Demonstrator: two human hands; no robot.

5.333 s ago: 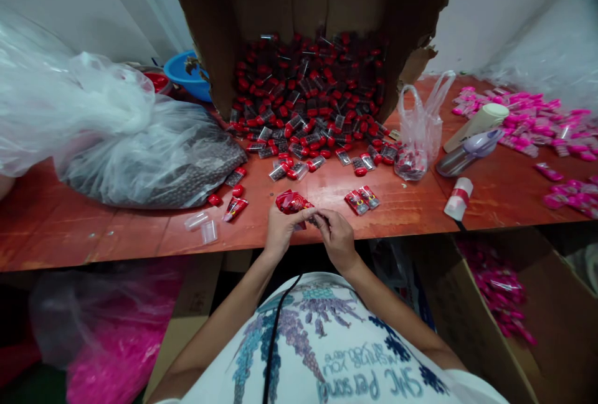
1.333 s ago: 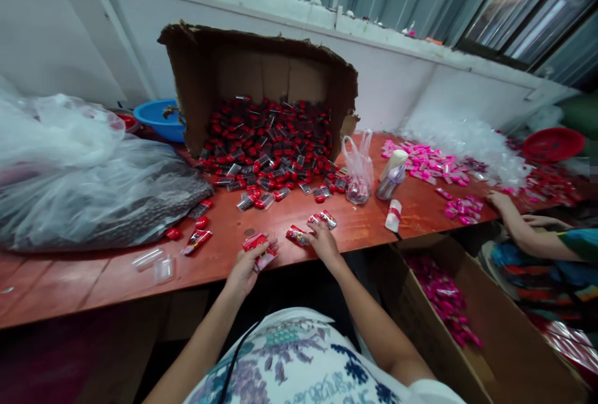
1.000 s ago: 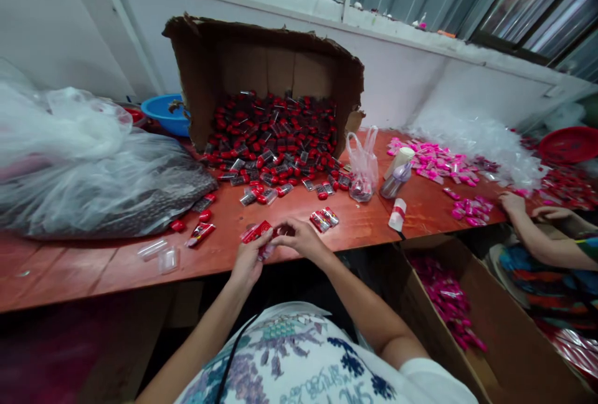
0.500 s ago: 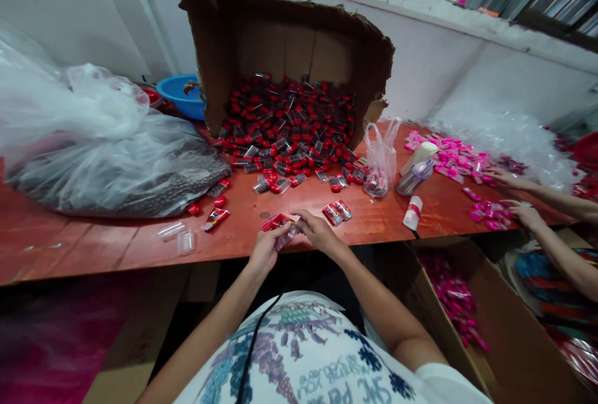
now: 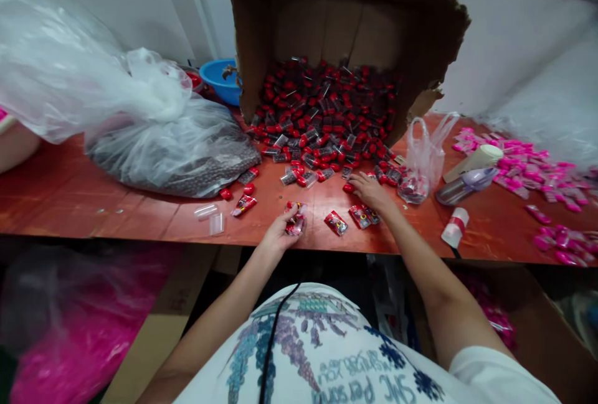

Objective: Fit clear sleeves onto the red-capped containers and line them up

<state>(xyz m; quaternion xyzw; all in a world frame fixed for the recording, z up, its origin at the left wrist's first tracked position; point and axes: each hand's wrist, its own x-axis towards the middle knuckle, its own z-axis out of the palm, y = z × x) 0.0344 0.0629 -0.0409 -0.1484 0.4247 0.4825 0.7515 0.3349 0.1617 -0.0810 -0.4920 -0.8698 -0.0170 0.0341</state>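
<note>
My left hand point(image 5: 281, 230) is closed on several shiny red printed wrappers point(image 5: 296, 210), held just over the table's front edge. My right hand point(image 5: 372, 192) reaches to the front of a heap of small clear containers with red caps point(image 5: 322, 111). Its fingers curl over one small red-capped container point(image 5: 348, 188); the hand hides most of it. Between my hands lies a filled red packet point(image 5: 336, 223). Two more filled packets point(image 5: 360, 216) lie side by side below my right wrist. Another red packet point(image 5: 244, 205) rests on the left.
A torn cardboard box point(image 5: 255, 37) lies open behind the heap. To the left are a clear sack point(image 5: 177, 142) of dark beads and two clear empty tubes point(image 5: 216, 224). On the right are a plastic bag point(image 5: 420, 161), bottles point(image 5: 462, 186), a white roll point(image 5: 455, 228) and pink pieces point(image 5: 527, 161).
A filled packet now lies on the table between my hands. My right hand has left the wrapper and moved forward and right to the red-capped containers. The view has turned; the co-worker's hands are gone from it.
</note>
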